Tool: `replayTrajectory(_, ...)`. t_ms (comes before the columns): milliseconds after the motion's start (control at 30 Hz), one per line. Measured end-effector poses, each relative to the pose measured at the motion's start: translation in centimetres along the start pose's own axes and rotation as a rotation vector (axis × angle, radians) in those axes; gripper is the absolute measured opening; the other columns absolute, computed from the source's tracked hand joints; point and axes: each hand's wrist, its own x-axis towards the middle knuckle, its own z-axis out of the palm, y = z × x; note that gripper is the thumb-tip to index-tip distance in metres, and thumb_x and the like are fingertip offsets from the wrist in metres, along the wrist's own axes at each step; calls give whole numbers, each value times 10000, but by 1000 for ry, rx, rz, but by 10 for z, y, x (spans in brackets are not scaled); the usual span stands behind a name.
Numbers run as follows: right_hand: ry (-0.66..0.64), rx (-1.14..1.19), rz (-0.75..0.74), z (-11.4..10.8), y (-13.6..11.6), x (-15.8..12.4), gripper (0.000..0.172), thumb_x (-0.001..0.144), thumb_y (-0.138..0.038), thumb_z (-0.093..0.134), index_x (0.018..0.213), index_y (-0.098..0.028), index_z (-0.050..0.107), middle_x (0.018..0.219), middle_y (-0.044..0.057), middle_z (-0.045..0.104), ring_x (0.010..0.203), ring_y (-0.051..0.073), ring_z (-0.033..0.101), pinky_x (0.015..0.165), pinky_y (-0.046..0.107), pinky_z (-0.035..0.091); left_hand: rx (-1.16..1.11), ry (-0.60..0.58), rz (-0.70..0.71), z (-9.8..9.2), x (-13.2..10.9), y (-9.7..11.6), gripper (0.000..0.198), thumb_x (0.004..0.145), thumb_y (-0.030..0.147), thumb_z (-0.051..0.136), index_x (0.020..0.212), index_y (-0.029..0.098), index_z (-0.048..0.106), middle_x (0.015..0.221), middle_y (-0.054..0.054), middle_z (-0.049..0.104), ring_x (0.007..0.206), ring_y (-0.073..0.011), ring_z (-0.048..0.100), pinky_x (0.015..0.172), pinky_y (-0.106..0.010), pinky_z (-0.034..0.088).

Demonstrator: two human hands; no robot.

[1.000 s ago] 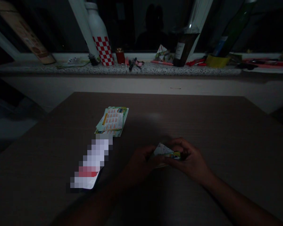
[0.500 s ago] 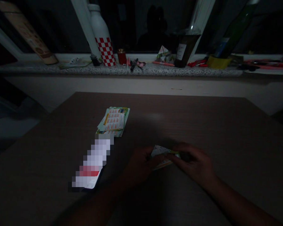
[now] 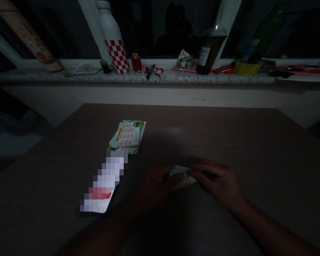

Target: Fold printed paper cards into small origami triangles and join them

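Both hands hold one small printed paper card (image 3: 185, 182) low over the table's near middle. My left hand (image 3: 157, 185) grips its left side, thumb on top. My right hand (image 3: 218, 179) pinches its upper right edge between thumb and fingers. A part of the card near its top looks folded over; the fingers hide the rest. Left of my hands lies a stack of similar printed cards (image 3: 128, 137), loosely fanned. Just below that stack is a lit phone (image 3: 105, 192), its screen mostly blurred out.
The brown table (image 3: 216, 135) ends at a wall under a granite sill (image 3: 165, 78). On the sill stand a white bottle with red checks (image 3: 116, 46), a red jar (image 3: 136, 62), a dark pouch (image 3: 209, 58), a green bottle (image 3: 268, 35) and a folded paper piece (image 3: 184, 58).
My right hand has shifted slightly left along the card's upper edge, and the card's right end has turned a little. The card stack and phone stay in place.
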Motion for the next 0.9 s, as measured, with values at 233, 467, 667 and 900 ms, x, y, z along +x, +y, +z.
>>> replayTrajectory(233,-48,153,225,2,0,-1,124,773,-303,685,714,-208,739,645,7,725,562,139,649,525,220,519,49,4,8,-1,0,2,233,845,376,588,824,176,705,721,0,673,651,-133,570,562,-207,388)
replayTrajectory(467,-159,150,225,0,-6,-3,334,857,-378,572,612,-173,670,484,-24,558,425,86,475,407,197,372,-153,-65,-15,0,0,0,225,841,377,605,911,184,699,831,-16,698,762,-158,615,668,-238,454)
replayTrajectory(667,-151,45,154,-2,-6,-4,433,890,-387,518,514,-175,535,419,-44,432,383,71,383,366,197,277,-286,-131,-63,2,1,-4,229,825,372,625,898,166,693,847,-36,701,768,-164,625,682,-252,466)
replayTrajectory(900,-186,65,181,-1,3,-6,534,902,-451,499,456,-158,524,365,-30,455,336,59,378,347,186,257,-356,-114,-79,0,4,-4,222,793,341,680,880,137,687,816,-29,691,724,-141,618,648,-227,470)
